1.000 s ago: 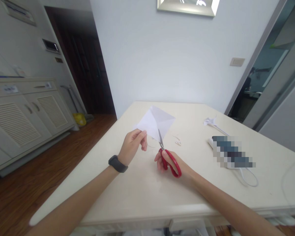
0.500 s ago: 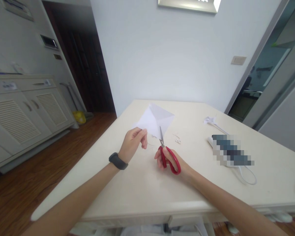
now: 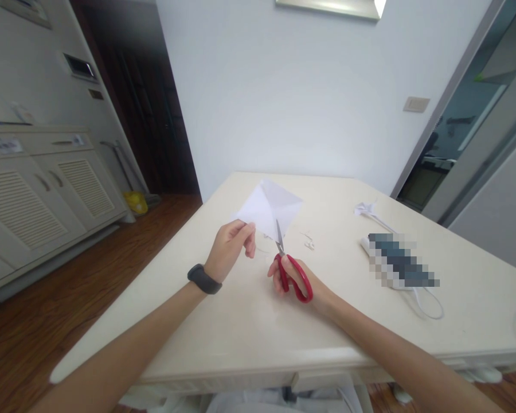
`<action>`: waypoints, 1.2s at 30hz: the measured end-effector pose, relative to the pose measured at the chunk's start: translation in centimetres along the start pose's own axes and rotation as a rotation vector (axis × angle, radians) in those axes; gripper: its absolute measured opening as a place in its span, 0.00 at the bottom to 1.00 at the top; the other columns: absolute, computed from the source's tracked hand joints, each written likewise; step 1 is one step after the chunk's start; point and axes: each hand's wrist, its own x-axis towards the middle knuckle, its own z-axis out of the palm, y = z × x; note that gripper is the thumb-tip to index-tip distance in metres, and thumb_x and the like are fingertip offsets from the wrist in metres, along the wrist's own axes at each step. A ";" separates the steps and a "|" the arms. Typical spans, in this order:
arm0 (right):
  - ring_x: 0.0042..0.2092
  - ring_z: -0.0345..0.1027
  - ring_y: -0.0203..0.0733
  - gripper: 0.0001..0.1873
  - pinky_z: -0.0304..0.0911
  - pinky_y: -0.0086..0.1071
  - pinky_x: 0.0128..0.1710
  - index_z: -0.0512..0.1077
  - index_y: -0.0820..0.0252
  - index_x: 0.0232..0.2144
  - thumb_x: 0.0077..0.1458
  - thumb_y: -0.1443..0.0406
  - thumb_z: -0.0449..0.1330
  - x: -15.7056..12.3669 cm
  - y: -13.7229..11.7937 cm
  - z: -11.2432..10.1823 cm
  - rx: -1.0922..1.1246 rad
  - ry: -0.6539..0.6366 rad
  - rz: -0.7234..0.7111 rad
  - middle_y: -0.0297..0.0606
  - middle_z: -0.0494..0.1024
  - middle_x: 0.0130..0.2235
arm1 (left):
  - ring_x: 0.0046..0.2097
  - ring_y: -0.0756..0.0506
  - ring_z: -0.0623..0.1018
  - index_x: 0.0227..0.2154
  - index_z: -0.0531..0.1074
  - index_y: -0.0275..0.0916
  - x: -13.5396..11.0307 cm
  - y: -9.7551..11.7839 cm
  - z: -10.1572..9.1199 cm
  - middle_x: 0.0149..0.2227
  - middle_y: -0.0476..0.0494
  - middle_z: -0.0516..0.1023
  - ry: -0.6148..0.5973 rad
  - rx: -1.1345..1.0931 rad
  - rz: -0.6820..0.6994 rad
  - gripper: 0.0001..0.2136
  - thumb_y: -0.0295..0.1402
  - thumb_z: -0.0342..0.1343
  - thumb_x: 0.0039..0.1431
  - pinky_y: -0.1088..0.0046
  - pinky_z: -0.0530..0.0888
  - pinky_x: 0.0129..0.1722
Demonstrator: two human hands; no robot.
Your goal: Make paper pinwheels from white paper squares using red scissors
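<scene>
A square sheet of white paper (image 3: 264, 207) with a crease down its middle is pinched by its left side between the thumb and fingers of my left hand (image 3: 234, 244). That wrist wears a dark band (image 3: 204, 279). In my right hand (image 3: 294, 278) is a pair of scissors (image 3: 293, 282) with red handles, thumb and fingers through the loops. Their blades point away from me and meet the paper at its near corner. Thin paper scraps (image 3: 309, 244) lie on the table just right of the blades.
The cream table (image 3: 223, 338) reaches to the wall. At its right lie a white crumpled paper piece (image 3: 364, 209) with a thin stem, and a pixelated dark device (image 3: 402, 261) with a white cable (image 3: 430, 310). A louvred cabinet (image 3: 47, 195) stands at the left.
The whole view has shifted slightly. My hands, the paper and the scissors keep nearly the same places relative to each other.
</scene>
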 end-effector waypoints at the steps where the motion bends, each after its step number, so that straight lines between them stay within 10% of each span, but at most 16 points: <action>1: 0.21 0.58 0.32 0.29 0.53 0.26 0.21 0.70 0.63 0.32 0.58 0.47 0.41 0.0 -0.1 0.0 -0.002 -0.002 0.002 0.35 0.70 0.23 | 0.19 0.52 0.67 0.15 0.61 0.39 0.0 0.0 0.0 0.14 0.52 0.65 0.001 -0.001 0.001 0.16 0.34 0.45 0.59 0.74 0.65 0.23; 36: 0.22 0.58 0.33 0.26 0.53 0.28 0.26 0.70 0.61 0.30 0.59 0.49 0.41 0.0 0.2 -0.2 -0.029 0.007 0.006 0.31 0.65 0.19 | 0.19 0.52 0.66 0.16 0.61 0.38 0.2 -0.9 0.0 0.14 0.53 0.66 0.001 -0.039 0.030 0.16 0.33 0.46 0.60 0.75 0.65 0.23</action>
